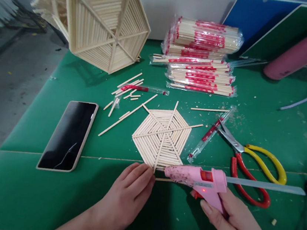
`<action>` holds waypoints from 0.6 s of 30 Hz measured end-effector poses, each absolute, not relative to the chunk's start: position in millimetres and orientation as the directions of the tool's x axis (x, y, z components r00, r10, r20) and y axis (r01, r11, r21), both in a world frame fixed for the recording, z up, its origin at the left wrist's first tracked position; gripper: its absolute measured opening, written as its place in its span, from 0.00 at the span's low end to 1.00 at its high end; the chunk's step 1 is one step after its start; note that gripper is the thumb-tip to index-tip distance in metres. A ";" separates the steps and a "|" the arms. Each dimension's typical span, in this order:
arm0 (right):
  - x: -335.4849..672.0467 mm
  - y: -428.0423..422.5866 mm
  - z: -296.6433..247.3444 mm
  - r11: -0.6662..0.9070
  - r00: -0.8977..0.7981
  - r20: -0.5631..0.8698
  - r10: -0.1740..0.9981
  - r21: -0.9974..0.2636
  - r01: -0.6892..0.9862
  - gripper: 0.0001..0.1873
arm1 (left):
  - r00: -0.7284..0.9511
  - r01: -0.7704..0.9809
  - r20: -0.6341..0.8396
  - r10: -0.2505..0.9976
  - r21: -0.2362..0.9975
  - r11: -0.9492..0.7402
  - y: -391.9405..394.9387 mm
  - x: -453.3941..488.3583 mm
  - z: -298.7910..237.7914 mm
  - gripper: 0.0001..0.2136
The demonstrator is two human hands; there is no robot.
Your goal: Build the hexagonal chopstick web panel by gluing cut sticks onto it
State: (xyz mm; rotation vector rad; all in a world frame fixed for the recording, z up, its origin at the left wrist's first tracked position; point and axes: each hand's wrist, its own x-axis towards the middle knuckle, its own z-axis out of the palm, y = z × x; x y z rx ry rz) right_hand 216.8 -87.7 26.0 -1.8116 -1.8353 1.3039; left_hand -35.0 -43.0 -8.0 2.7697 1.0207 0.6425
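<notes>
A flat hexagonal panel of wooden sticks [150,144] lies on the green table, with crossing sticks fanning out from its middle. At the panel's near corner my left hand [134,193] is closed, fingers pressed together on a thin wooden stick [162,179] whose free end sticks out to the right. My right hand [230,217] grips the handle of a pink hot glue gun [197,178]. Its nozzle points left at the panel's near edge, close to my left fingertips, and a glue stick [268,186] juts from its back. The exact contact at the nozzle is too small to tell.
Scissors [239,148] with red and yellow handles lie right of the panel. Loose stick pieces [129,86] and a phone [68,136] are to the left. Behind stand a stick-built hexagonal structure [105,23], wrapped chopsticks [202,57] and a pink bottle [301,53].
</notes>
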 end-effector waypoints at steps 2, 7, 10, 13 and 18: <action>216.1 -87.9 26.5 -0.150 -0.200 -0.389 0.899 -0.703 0.695 0.20 | 0.669 0.595 0.358 0.651 0.267 -0.758 -42.1 -34.2 -6.8 0.09; 213.9 -87.8 26.4 -0.107 -0.227 -0.376 0.898 -0.689 0.717 0.18 | 0.665 0.600 0.353 0.658 0.273 -0.752 -41.6 -34.1 -5.9 0.08; 213.2 -87.3 26.2 -0.094 -0.226 -0.361 0.905 -0.686 0.721 0.17 | 0.673 0.593 0.346 0.654 0.276 -0.756 -41.0 -34.3 -4.6 0.09; 213.1 -86.7 26.1 -0.089 -0.227 -0.355 0.907 -0.689 0.719 0.18 | 0.678 0.591 0.338 0.653 0.278 -0.758 -40.8 -34.9 -4.2 0.09; 213.1 -87.3 26.5 -0.090 -0.220 -0.358 0.907 -0.678 0.730 0.16 | 0.680 0.576 0.343 0.648 0.299 -0.761 -41.8 -36.6 -7.8 0.08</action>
